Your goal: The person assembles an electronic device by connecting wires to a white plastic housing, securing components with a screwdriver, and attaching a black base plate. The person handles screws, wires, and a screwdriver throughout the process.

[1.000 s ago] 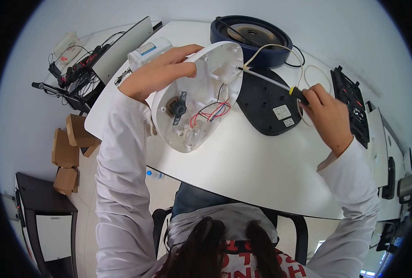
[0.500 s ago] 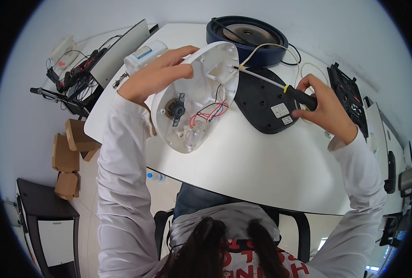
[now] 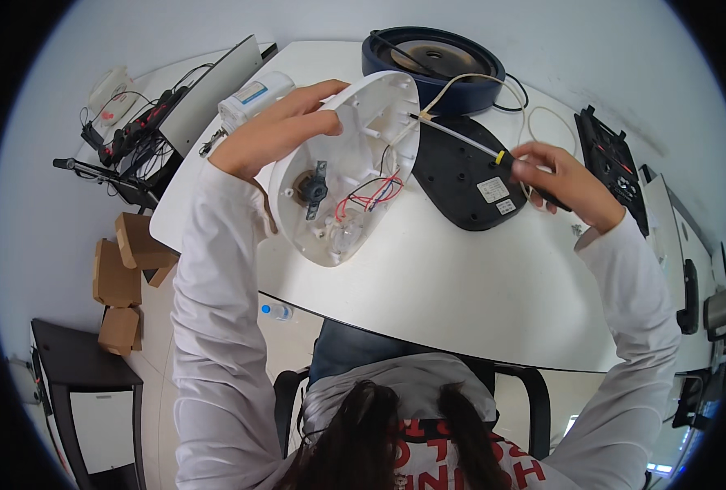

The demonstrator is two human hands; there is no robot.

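Note:
My left hand (image 3: pixel 285 126) grips the upper left rim of a white plastic appliance housing (image 3: pixel 363 106), tilted so its inside shows. Red, black and blue wires (image 3: pixel 371 194) run through it, past a dark bracket on a round part (image 3: pixel 316 190). In my right hand (image 3: pixel 563 180) is a screwdriver (image 3: pixel 465 141) with a black and yellow handle, the fingers wrapped round it. Its shaft reaches left to the housing's right inner edge, near a pale cord; whether the tip sits in a screw is too small to tell. Behind it lies a black base cover (image 3: pixel 461 192) with white labels.
A dark blue round appliance base (image 3: pixel 432 69) stands at the back, its cord trailing right. An open black tool case (image 3: pixel 612 167) lies at the right. Small screws (image 3: pixel 577 230) lie near my right wrist. A white bottle (image 3: pixel 256 98) stands behind my left hand.
My right hand has closed from a loose, spread hold to a tighter grip round the screwdriver's handle. The housing and my left hand have barely moved.

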